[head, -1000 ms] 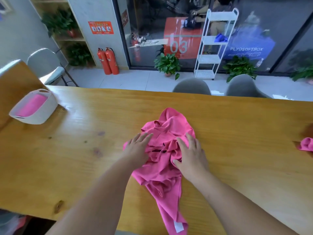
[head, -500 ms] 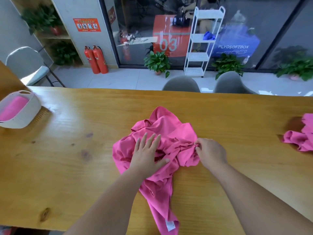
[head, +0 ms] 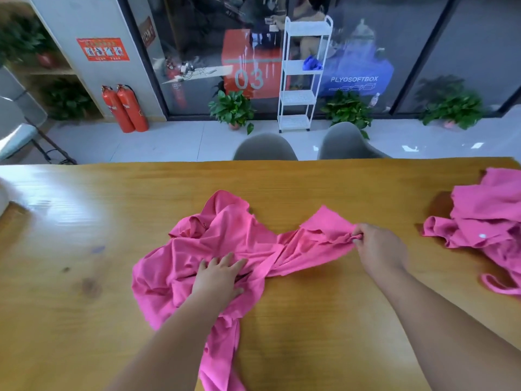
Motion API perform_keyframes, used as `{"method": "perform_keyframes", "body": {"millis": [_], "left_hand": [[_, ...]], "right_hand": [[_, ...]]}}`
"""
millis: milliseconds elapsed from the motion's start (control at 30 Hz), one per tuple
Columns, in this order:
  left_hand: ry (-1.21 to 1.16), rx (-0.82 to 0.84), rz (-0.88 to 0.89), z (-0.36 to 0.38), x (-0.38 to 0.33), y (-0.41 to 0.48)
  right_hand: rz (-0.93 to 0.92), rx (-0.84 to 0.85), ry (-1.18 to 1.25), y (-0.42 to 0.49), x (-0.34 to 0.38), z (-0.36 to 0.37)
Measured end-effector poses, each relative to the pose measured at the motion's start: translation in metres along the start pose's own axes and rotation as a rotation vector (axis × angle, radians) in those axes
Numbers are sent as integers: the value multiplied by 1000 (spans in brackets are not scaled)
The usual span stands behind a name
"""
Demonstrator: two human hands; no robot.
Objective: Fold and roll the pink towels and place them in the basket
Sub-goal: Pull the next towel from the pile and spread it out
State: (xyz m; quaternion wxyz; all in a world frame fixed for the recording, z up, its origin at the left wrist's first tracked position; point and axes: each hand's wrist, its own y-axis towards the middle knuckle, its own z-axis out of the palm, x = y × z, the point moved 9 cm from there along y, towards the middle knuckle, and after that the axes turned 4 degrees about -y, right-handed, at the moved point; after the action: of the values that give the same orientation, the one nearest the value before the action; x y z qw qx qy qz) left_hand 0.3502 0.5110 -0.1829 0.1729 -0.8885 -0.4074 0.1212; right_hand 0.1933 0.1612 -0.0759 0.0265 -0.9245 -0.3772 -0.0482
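Observation:
A crumpled pink towel (head: 225,241) lies spread across the middle of the wooden table (head: 84,221), with one end hanging over the near edge. My left hand (head: 218,277) rests flat on its middle, fingers straight. My right hand (head: 377,246) pinches a bunched corner of the same towel and holds it out to the right. A heap of more pink towels (head: 485,221) sits at the table's right edge. Only a white sliver of the basket (head: 2,193) shows at the far left edge.
Two grey chair backs (head: 265,149) stand behind the table's far edge. Beyond them are potted plants, a white shelf rack (head: 301,74), two red fire extinguishers (head: 124,108) and a glass wall. Another chair (head: 17,136) is at the far left.
My right hand has pulled a corner of the towel out to the right, stretching the cloth. The left hand stayed pressed on the middle. The view shifted right, so the basket slid almost out of frame.

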Motion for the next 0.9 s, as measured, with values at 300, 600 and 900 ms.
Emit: {"method": "perform_keyframes", "body": {"millis": [300,600,900], "left_hand": [[64,-63,-109,-47,-24,22],[-167,-209,95,-50,-117,46],[-173,-249,-13,-50,-114,57]], "right_hand": [[-167,300,342,17,9,65],[-412,451,92,30,19,90],[-175,287,284,70,-18,88]]}}
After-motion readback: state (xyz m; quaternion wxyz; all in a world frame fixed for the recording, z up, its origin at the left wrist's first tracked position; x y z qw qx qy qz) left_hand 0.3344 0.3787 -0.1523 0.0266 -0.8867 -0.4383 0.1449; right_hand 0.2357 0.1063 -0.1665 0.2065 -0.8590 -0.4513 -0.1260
